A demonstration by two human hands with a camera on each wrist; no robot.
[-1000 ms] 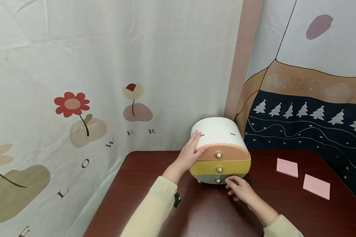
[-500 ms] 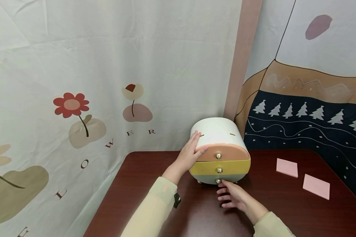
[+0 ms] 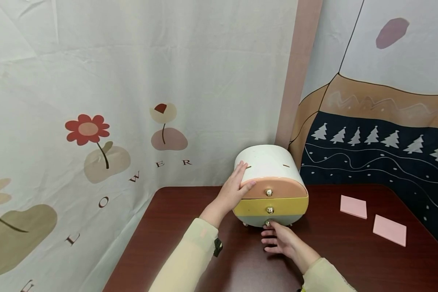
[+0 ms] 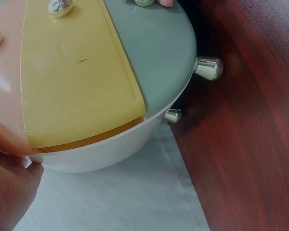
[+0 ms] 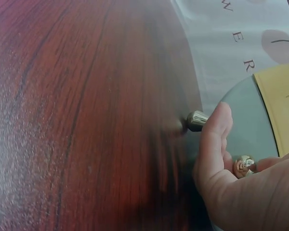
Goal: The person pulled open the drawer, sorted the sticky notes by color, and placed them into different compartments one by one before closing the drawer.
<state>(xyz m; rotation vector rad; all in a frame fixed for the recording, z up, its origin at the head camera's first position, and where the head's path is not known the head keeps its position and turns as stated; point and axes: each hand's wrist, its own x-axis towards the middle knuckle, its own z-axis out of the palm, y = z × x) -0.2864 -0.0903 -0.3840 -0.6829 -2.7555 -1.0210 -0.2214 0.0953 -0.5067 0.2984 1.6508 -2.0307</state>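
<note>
A small rounded drawer box (image 3: 266,158) has a white shell and three drawer fronts: peach (image 3: 284,188), yellow (image 3: 288,206) and grey-green (image 4: 156,53). All three drawers look closed. My left hand (image 3: 230,194) rests on the box's left side, its fingers straight along the white shell and its thumb on the peach front. Low at the front, my right hand (image 3: 282,240) pinches the round metallic knob (image 5: 243,166) of the bottom drawer between thumb and finger. The other fingers of that hand hang below, partly bent.
The box stands on short metal feet (image 4: 209,68) near the back of a dark red-brown table (image 3: 190,211). Two pink square pads (image 3: 353,206) lie to its right. A printed light curtain (image 3: 211,81) hangs behind, with a dark tree-patterned cloth (image 3: 372,158) at right.
My right hand has moved left along the bottom drawer to its knob and now takes hold of it. The left hand and the box have stayed in place.
</note>
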